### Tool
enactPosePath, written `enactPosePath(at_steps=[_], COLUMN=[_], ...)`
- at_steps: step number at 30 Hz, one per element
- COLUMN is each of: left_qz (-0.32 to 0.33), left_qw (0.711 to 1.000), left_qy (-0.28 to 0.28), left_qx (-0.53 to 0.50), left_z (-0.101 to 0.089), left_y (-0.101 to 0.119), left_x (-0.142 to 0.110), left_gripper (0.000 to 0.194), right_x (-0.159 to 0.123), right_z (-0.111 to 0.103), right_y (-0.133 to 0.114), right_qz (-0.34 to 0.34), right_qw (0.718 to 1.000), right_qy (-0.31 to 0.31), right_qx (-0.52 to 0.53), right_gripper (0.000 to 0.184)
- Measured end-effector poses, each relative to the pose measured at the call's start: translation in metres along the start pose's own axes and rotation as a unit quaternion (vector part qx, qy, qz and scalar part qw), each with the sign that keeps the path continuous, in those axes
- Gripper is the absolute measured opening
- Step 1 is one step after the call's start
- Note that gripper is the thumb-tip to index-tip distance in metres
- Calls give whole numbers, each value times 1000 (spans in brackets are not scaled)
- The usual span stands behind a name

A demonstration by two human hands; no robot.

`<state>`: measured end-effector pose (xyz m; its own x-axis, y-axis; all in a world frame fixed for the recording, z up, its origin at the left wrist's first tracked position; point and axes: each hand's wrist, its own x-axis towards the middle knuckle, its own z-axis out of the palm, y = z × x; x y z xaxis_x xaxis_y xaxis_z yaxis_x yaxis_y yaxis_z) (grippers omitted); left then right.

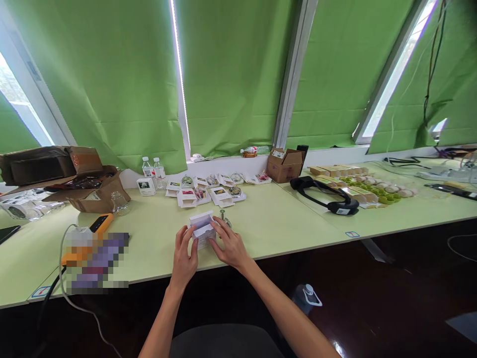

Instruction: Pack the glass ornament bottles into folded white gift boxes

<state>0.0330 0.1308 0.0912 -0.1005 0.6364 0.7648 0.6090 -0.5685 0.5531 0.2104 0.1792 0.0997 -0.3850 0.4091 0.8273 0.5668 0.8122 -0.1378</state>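
A small white cardboard box (pixel 201 226) with its lid flap raised stands on the pale green table (pixel 283 223) near the front edge. My left hand (pixel 184 256) grips its left side with fingers curled against it. My right hand (pixel 230 244) presses on its right side, fingers laid along the box. A small round metal-and-glass item (pixel 223 215) lies just behind my right hand. Several more small white boxes and round items (pixel 219 191) are spread out farther back.
Open brown cartons (pixel 70 181) sit at the far left, two water bottles (pixel 153 171) by the sill, a small brown box (pixel 283 165), a black headset (pixel 328 196), rows of packaged goods (pixel 363 186) at right, an orange device with cable (pixel 93 233) at left.
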Motion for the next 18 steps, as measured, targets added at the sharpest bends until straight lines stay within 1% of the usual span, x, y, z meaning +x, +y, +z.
enactPosePath(at_steps=[5,10,18], left_qz=[-26,-37,-45], left_qw=[999,998,997], left_qy=[16,14,32], left_qx=[-22,-46,-45], left_z=[-1,-3,-2], left_y=[-4,-2,0], left_x=[-1,0,0], left_gripper=[41,37,34], right_x=[0,1,1], right_z=[1,0,1], right_y=[0,-1,-1], right_qz=[8,1,9], right_qw=[1000,1000,1000], right_qy=[3,-6,4], right_qx=[-10,-16,-17], right_gripper=[64,60,65])
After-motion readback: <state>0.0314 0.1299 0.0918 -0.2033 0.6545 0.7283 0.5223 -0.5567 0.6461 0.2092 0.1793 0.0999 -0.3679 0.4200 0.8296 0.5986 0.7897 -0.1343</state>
